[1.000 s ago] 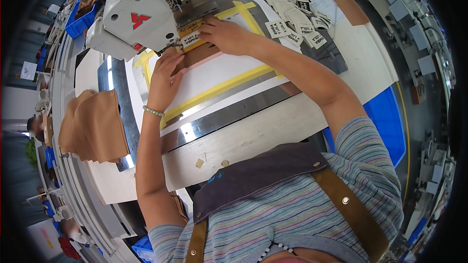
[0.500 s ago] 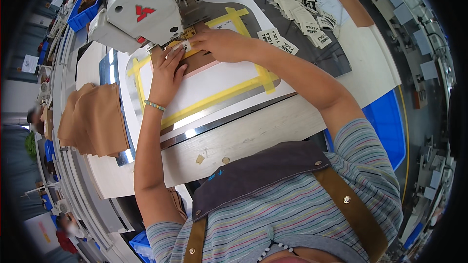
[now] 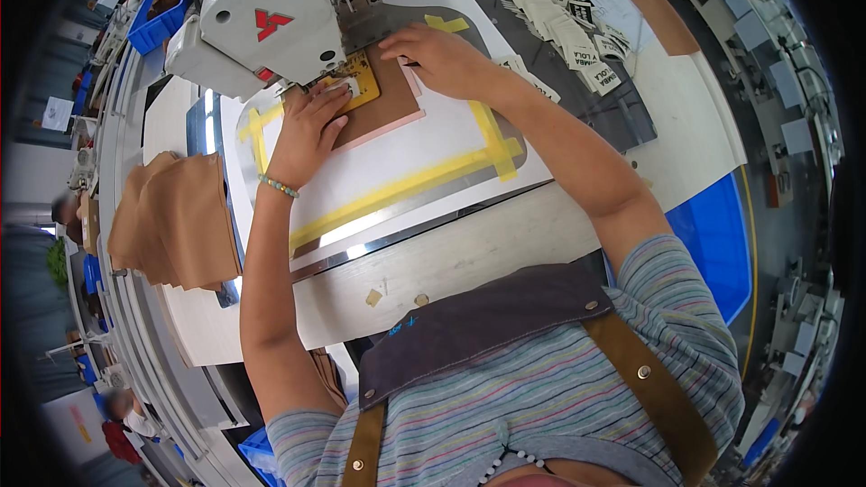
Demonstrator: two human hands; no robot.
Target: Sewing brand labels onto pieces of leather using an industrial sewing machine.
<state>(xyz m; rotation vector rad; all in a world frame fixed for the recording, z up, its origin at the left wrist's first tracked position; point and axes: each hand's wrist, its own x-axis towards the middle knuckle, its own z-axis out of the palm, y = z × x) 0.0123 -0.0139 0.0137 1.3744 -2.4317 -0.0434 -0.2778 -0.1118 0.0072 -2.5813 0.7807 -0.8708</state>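
Two hands, both yours, are beside a white sewing-machine head (image 3: 271, 18) at far left of centre. Your left hand (image 3: 307, 131) lies flattened, fingers slightly spread and gripping nothing visible, across a flat brown panel (image 3: 383, 117) with a pink edge and a yellow rectangular plate (image 3: 371, 86). Your right hand (image 3: 442, 59) curls over the panel's far right; whether its fingers grip anything cannot be told.

The panel appears positioned, plate on top, on a white sheet (image 3: 388, 162) edged with yellow tape (image 3: 388, 204); no stitching can be made out. Loose white labels (image 3: 573, 36) at far right and stacked tan sheets (image 3: 176, 221) at left seem unused.

The panel's near edge slants from near left to far right; its hidden left end leaves its long axis uncertain.
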